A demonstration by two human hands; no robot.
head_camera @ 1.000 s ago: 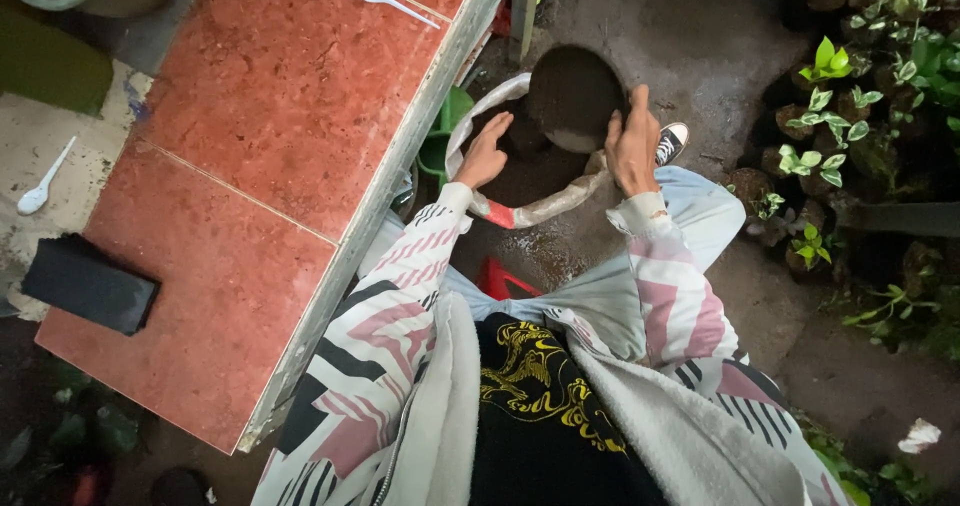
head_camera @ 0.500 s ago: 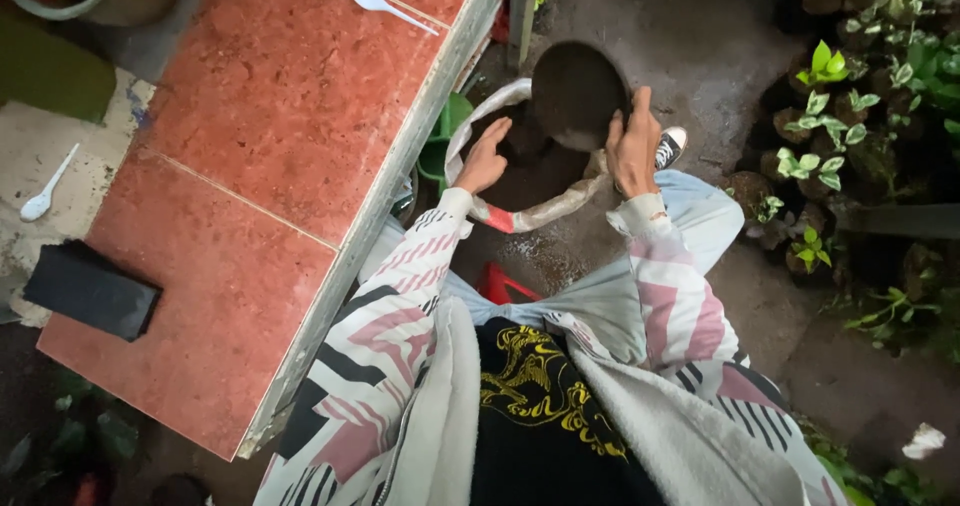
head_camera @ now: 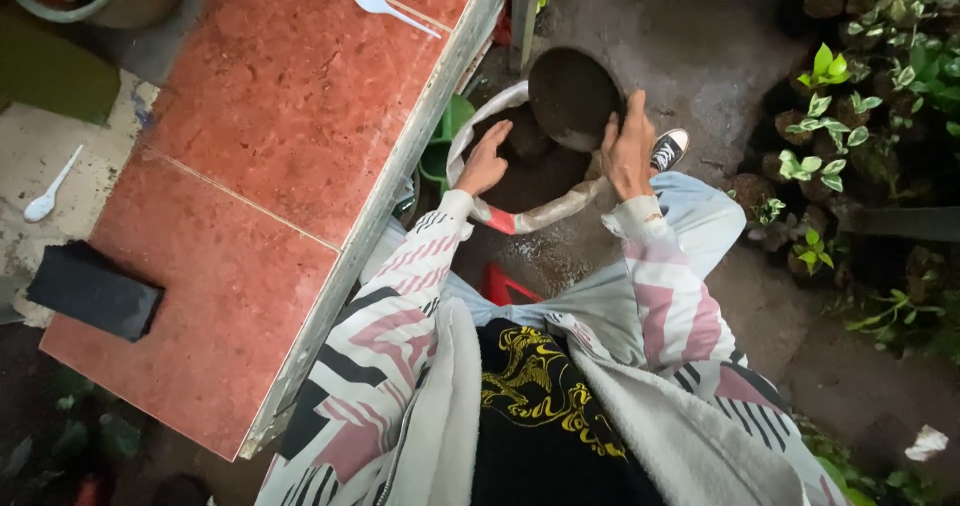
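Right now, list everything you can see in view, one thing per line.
sack: one, white with a red patch, open on the ground, dark soil inside
pot: one, round, dark, tilted at the sack's far rim
tiled table: one, red, left of the sack
plastic spoon: one, white, on the table's far end
plastic spoon on the ground: one, white, far left
black block: one, at the table's left edge
potted plants: several, green, right
shoe: one, black and white, beside the pot
left hand: inside the sack mouth
right hand: on the pot
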